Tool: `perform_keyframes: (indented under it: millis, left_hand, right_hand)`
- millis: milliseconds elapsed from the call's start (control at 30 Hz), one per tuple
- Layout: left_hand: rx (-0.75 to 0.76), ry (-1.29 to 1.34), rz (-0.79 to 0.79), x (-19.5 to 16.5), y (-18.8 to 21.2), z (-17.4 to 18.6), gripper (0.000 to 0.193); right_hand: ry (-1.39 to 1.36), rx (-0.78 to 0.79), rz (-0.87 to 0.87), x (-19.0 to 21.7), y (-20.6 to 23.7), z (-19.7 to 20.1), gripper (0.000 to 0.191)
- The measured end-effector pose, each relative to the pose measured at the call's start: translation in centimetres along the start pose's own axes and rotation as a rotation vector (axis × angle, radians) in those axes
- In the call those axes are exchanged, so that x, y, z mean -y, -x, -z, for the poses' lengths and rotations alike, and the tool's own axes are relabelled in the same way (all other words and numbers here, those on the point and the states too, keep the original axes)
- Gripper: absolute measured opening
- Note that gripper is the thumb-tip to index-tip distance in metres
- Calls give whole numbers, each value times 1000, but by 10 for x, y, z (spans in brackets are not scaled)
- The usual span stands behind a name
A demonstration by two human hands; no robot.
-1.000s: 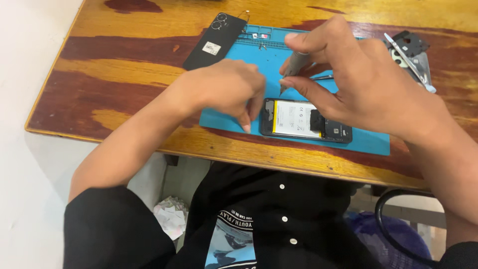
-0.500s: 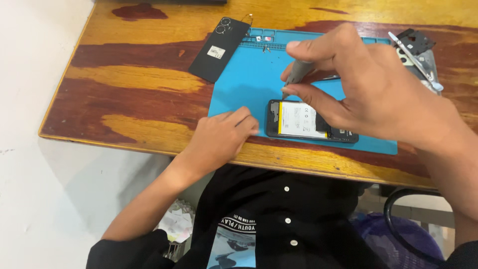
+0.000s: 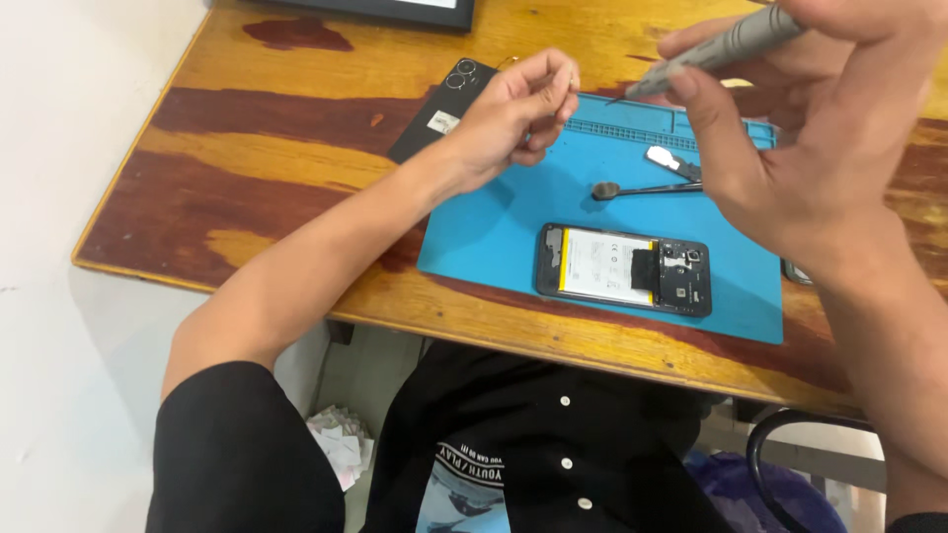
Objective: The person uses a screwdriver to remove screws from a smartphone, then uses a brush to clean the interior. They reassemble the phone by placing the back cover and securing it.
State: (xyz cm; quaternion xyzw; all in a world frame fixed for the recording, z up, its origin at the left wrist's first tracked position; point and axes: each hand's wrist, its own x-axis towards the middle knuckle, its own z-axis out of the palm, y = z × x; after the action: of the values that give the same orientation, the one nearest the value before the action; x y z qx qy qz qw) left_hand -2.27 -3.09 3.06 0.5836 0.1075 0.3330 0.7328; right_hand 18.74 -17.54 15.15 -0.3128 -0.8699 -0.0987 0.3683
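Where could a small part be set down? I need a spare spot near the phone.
Bare blue mat lies between the left hand and the opened phone. Bare wood spreads left of the black back cover. Crowded: the mat's upper right, with the spudger and white piece.

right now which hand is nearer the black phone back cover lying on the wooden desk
Left. The left hand hovers just right of the black phone back cover; the right hand is far right, holding a grey screwdriver.

A black back cover [image 3: 434, 111] lies on the wooden table [image 3: 276, 168] left of the blue mat [image 3: 513, 222], dark frame [image 3: 395, 10] beyond
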Motion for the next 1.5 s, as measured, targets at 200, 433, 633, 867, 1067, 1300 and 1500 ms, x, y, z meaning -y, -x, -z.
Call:
perform_keyframes:
  millis: [200,433,633,867,1067,1300,1500]
  left_hand:
    - [-38,-11,-4,37,7,10,28]
    - [-26,-67,-6,40,11,1,33]
    - [-3,-113,-26,38,13,4,36]
    - [-2,-92,-23,40,13,6,32]
    - [-30,-74,3,33,15,2,30]
    - [-4,-424,-5,3,25,-6,30]
    - [296,-560,49,-27,37,-3,36]
  right_hand:
    - [-57,22,-71,-24,11,-25,48]
    - [-35,35,5,-37,20,-39,33]
    - [-79,52,0,-35,17,-42,29]
    - [36,77,-2,-26,10,-40,24]
    - [-6,44,37,-31,13,-39,29]
    - [-175,112,-30,-31,14,-27,31]
    - [-301,189,-190,-24,10,-24,41]
